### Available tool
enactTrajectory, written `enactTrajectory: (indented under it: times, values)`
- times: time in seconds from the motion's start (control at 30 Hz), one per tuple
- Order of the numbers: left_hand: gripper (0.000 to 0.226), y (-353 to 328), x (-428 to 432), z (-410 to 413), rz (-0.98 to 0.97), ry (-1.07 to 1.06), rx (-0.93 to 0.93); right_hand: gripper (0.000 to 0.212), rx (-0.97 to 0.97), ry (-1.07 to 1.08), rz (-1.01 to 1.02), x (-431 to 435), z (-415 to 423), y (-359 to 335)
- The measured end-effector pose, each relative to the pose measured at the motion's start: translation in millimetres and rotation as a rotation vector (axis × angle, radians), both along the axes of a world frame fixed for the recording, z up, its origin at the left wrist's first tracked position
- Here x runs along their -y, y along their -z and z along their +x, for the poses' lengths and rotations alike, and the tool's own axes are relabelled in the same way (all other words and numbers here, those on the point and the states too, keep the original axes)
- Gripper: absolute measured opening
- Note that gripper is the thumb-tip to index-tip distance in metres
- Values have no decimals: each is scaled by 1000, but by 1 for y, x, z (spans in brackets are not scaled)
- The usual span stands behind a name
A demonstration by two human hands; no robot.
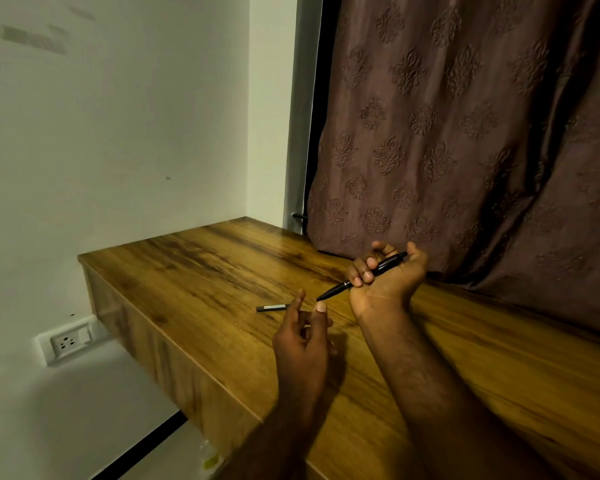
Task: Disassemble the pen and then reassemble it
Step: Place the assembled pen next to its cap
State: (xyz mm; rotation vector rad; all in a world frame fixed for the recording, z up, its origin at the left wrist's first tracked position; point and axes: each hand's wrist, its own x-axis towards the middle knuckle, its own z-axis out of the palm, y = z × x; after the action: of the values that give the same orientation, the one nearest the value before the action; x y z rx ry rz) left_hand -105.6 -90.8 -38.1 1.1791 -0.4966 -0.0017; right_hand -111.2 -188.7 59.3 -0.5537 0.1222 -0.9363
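Left hand (303, 336) fingers loose, empty, right hand (387, 271) grips black pen (361, 277) over desk (201, 268)

Desk (201, 271) bare on left and far side, free to pass. Small grey stick (272, 308) lies mid-desk, just beside left hand (303, 336). Curtain (465, 133) crowds right rear edge; wall (101, 133) bounds left.

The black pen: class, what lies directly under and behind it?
The black pen, gripped by the right hand, is held above the wooden table. Behind it hangs a patterned curtain. That hand's fingers hide the barrel's middle.
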Motion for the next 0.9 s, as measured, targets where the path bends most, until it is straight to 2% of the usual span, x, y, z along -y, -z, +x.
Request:
enactTrajectory:
  times: [0.17, 0.27, 0.37, 0.43, 0.57, 0.67, 0.8, 0.9]
  values:
    - [18, -4, 1, -5, -39, 33, -106, 46, -101, -24, 9, -1, 9, 16]
    - [13, -2, 2, 2, -67, 3, -179, 41, -240, -37, -21, 0, 14, 22]
    - [13, 1, 0, 19, -59, -38, -209, 37, -415, -82, -245, 13, 15, 42]
    - [12, 9, -8, 38, 37, -70, -164, 32, -539, -90, -452, 24, 12, 60]
    - [8, 20, -41, 84, 240, -19, -19, 11, -645, -194, -614, 38, 9, 87]
    - [7, 20, -60, 115, 355, 16, 6, 1, -706, -227, -788, 32, 15, 94]
    - [5, 17, -68, 138, 578, 27, 76, 19, -794, -156, -977, 31, 25, 100]
    - [6, 18, -70, 144, 741, -17, 194, 20, -900, -49, -1153, 35, 33, 108]
